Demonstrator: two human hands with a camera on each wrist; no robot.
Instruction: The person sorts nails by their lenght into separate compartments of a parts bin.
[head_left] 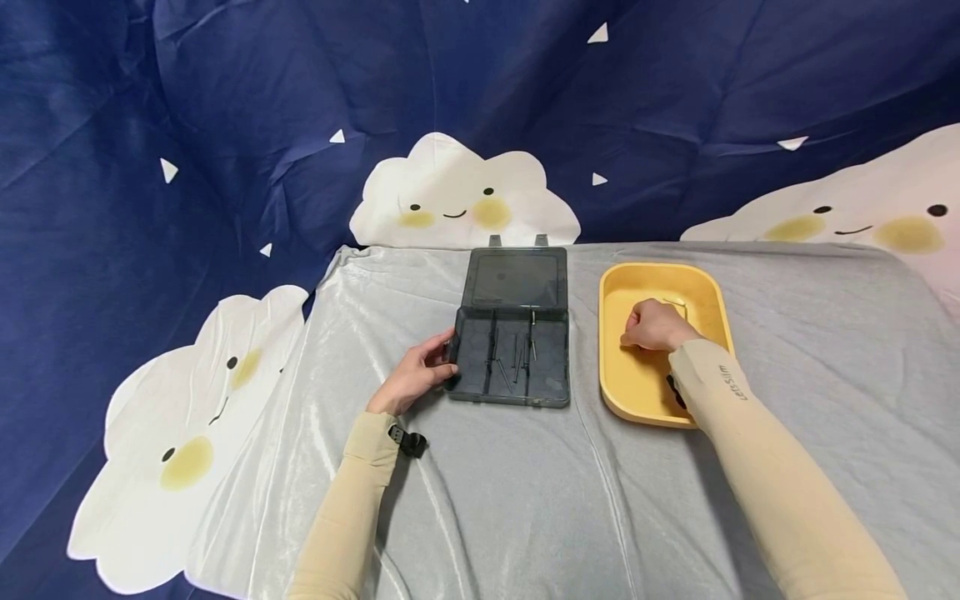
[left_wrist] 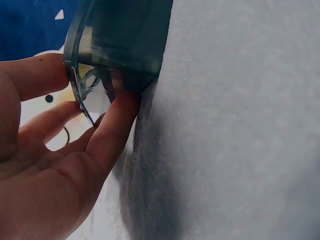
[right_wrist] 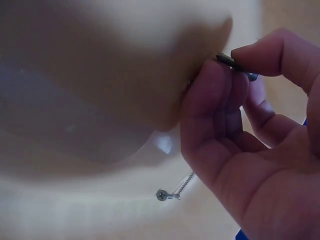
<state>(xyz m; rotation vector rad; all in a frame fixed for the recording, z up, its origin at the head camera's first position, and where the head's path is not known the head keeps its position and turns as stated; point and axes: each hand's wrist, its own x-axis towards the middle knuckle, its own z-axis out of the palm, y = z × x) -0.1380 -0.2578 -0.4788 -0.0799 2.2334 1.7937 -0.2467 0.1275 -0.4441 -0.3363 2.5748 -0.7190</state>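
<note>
My left hand (head_left: 411, 377) grips the near left side of an open dark translucent plastic box (head_left: 471, 342), thumb and fingers on either side of its wall in the left wrist view. Several long thin screws or nails (head_left: 519, 358) lie in its middle and right compartments. Inside the yellow tray (head_left: 611, 387), my right hand (head_left: 655, 325) pinches a small dark metal rod (right_wrist: 231, 61) between thumb and fingertips. Part of the rod is hidden by the fingers. Below that hand in the right wrist view lie silver cross-head screws (right_wrist: 162, 195).
The box's hinged lid (head_left: 517, 277) lies back toward the wall cloth. A thin shiny metal piece (head_left: 677, 303) is in the tray's far part, beyond the right hand. Wrinkled grey cloth (head_left: 525, 492) covers the table, and a dark blue cloud-print backdrop (head_left: 465, 75) hangs behind.
</note>
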